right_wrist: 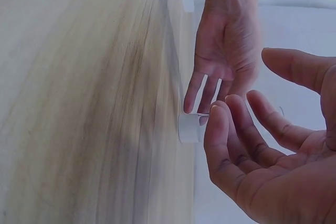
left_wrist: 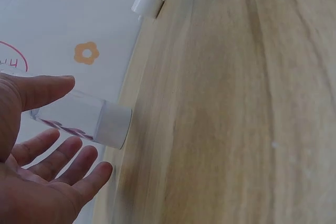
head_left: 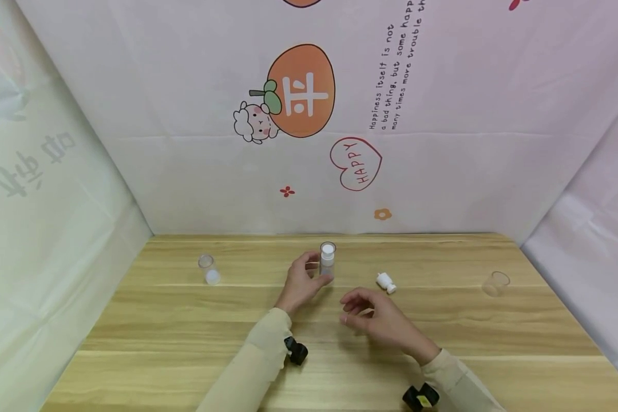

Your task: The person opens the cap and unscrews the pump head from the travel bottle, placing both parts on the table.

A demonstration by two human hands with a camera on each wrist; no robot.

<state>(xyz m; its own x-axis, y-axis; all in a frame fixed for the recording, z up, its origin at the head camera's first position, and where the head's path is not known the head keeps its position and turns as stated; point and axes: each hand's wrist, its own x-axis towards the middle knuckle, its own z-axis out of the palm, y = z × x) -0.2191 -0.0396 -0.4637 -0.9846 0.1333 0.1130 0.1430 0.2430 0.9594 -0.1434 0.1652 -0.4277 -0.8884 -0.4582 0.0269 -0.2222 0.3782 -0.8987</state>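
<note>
My left hand [head_left: 304, 281] is around a small clear bottle [head_left: 327, 269] with white parts, standing upright on the table. In the left wrist view the bottle's white base [left_wrist: 114, 124] is at the wood. The thumb lies across its clear wall while the other fingers stretch out loosely beneath, a gap showing between most of them and the bottle. My right hand [head_left: 376, 317] hovers to the right with fingers loosely bent and nothing in them. Beyond it, a white pump top [head_left: 386, 282] lies on its side.
A clear tube with a white end [head_left: 209, 270] rests at the back left of the wooden table [head_left: 185, 332]. At the right is a clear empty cup [head_left: 496, 283]. A printed white sheet [head_left: 195, 171] rises behind the table, with more sheets on both sides.
</note>
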